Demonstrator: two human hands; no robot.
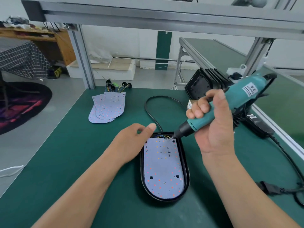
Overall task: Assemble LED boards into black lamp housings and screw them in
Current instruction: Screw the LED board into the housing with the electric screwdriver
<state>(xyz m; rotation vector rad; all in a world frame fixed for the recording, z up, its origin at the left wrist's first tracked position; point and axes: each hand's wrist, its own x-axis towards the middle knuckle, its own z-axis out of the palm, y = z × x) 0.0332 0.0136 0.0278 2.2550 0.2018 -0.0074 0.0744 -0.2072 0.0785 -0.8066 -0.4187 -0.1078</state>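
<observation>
Down in the middle of the green table: a white light board, flat inside a black lamp shell, round end toward the person; small red and orange dots all over the board; coloured wires bunched at its far end, under the shell's rim; right by those wires, at the far right corner, the tip of a blue-green power screwdriver, tilted; wrapped tight round the screwdriver's body, the right hand, all fingers curled on it; at the shell's far left corner, the left hand, thumb out, fingers tucked under; cannot tell if holding anything; farther back on the left, a fanned pile of more boards with wire tails; far right, a row of black shells stood on edge; behind the middle shell, a black cord looping on the table; near the table's right edge, a black power box.
</observation>
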